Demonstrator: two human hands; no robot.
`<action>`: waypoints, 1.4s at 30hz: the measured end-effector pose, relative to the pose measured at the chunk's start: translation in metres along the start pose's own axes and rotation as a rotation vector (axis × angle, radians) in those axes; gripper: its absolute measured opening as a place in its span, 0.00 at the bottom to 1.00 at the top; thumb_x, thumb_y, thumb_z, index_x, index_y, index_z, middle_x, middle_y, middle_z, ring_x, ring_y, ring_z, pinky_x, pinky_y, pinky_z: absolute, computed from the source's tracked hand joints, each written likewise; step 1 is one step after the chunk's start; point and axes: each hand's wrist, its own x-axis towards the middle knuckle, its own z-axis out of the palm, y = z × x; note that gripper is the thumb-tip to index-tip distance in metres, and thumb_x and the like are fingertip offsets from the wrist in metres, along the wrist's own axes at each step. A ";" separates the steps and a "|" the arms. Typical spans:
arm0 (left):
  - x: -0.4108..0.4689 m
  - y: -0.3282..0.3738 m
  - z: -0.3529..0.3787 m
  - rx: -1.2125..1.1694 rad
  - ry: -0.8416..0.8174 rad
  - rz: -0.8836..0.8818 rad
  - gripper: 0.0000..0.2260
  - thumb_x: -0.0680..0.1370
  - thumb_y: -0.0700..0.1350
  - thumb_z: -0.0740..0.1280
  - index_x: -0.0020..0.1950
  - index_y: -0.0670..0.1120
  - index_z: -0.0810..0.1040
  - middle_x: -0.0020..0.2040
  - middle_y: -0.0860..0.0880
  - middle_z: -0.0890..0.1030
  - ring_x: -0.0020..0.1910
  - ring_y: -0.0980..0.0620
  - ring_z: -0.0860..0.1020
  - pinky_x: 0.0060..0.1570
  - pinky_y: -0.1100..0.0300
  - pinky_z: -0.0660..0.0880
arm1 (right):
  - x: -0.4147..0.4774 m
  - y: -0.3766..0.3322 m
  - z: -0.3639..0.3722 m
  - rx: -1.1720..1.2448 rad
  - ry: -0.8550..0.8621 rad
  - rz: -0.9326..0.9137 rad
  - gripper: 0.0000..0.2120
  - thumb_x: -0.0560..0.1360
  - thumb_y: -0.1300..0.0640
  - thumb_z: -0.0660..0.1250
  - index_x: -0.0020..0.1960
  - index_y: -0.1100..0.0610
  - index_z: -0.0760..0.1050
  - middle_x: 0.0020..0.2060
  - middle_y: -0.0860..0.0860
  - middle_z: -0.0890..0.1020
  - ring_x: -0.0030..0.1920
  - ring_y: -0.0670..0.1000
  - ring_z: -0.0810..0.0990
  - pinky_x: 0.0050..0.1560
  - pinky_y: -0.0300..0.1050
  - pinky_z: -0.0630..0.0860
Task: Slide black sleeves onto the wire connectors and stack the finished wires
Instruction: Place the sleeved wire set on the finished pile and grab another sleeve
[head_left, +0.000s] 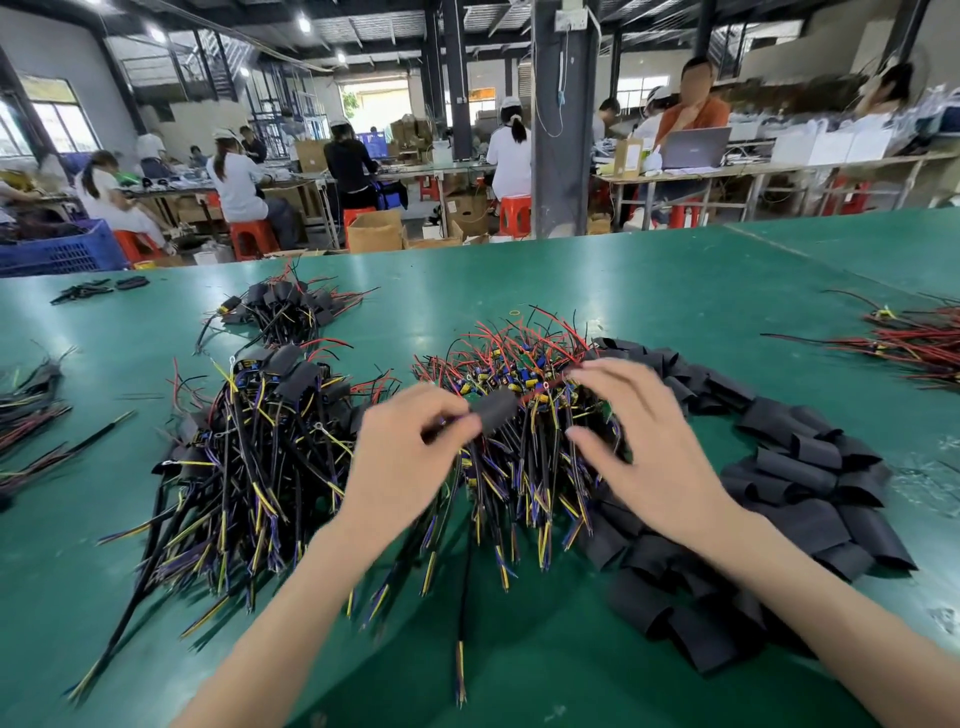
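Left hand pinches the wire just behind its black sleeve, right hand spread and empty at the sleeve's 3 o'clock; I'd seat it fully before stacking on the 9 o'clock pile.

Bright light is given by ceiling lamps and windows; left hand and right hand are motion-blurred; edges are bowed.

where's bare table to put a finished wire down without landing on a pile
Bare green table: near edge between your forearms, far middle beyond the loose wires, and a strip between the black sleeves and the red bundle. Crowded: centre, where sleeved wires, loose wires and sleeves sit packed together.
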 end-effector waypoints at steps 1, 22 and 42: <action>0.005 -0.003 -0.008 0.046 0.090 0.019 0.05 0.70 0.37 0.73 0.38 0.45 0.80 0.33 0.58 0.74 0.34 0.62 0.70 0.38 0.70 0.64 | 0.002 0.004 -0.003 -0.012 0.036 0.048 0.21 0.73 0.57 0.68 0.65 0.60 0.72 0.61 0.54 0.73 0.64 0.52 0.69 0.68 0.45 0.62; 0.012 -0.080 -0.046 0.755 0.311 -0.413 0.25 0.65 0.33 0.65 0.62 0.44 0.76 0.70 0.42 0.67 0.69 0.33 0.59 0.61 0.39 0.54 | 0.005 0.060 -0.018 -0.366 -0.267 0.720 0.14 0.75 0.61 0.61 0.61 0.58 0.73 0.57 0.59 0.72 0.59 0.62 0.68 0.57 0.55 0.69; -0.011 -0.040 0.028 0.306 -0.296 -0.378 0.10 0.78 0.47 0.63 0.58 0.46 0.71 0.46 0.52 0.79 0.48 0.48 0.78 0.50 0.56 0.73 | 0.002 0.086 -0.042 -0.579 -0.730 0.900 0.16 0.76 0.56 0.62 0.62 0.59 0.66 0.61 0.62 0.65 0.61 0.64 0.66 0.54 0.53 0.69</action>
